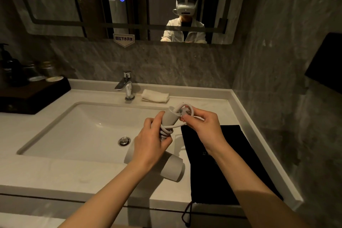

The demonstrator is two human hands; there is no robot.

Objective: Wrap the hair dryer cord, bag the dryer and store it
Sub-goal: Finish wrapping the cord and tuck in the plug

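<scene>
A white hair dryer [171, 169] hangs head-down over the sink's right rim, its handle pointing up. My left hand [150, 141] is closed around the handle, where several turns of the white cord [167, 128] are wound. My right hand [200, 123] pinches the cord's end with the plug [186, 112] just beside the handle tip. A flat black drawstring bag [227, 163] lies on the counter to the right, partly under my right forearm, its string dangling over the front edge.
A white basin [83, 126] with a chrome faucet [127, 87] fills the counter's middle. A folded white cloth [155, 95] lies behind it. A dark tray [31, 94] with bottles and jars stands at the left. Stone walls close the right side and back, with a mirror above.
</scene>
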